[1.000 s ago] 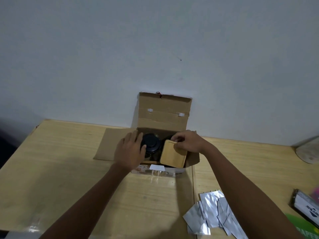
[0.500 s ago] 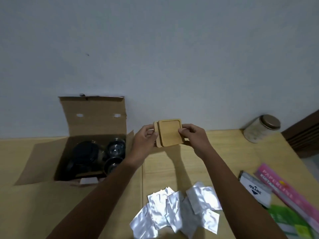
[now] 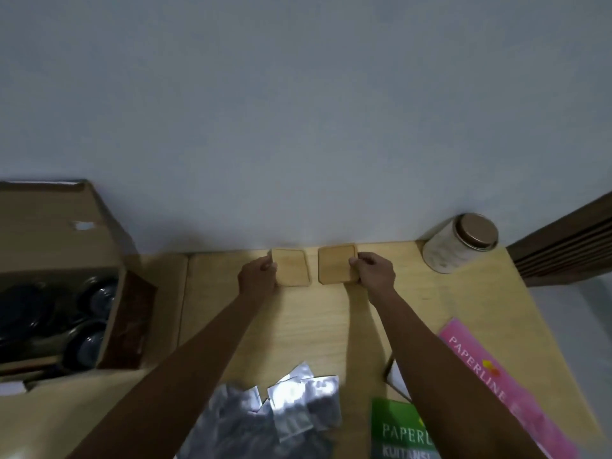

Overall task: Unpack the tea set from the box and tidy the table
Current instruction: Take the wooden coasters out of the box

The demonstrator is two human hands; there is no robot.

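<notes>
Two square wooden coasters lie side by side on the wooden table (image 3: 314,326) close to the wall. My left hand (image 3: 256,276) pinches the left edge of the left coaster (image 3: 293,268). My right hand (image 3: 376,271) pinches the right edge of the right coaster (image 3: 336,264). The open cardboard box (image 3: 99,233) stands at the left, with dark round tea pieces (image 3: 89,326) inside it.
A pile of silver foil sachets (image 3: 281,412) lies near the front edge. A round tin with a brown lid (image 3: 460,243) stands at the back right by the wall. A pink paper pack (image 3: 496,385) and a green booklet (image 3: 400,429) lie at the right.
Both hands lifted the stacked coasters out of the box, carried them right, split them and set them side by side near the wall. The view turned to the right.
</notes>
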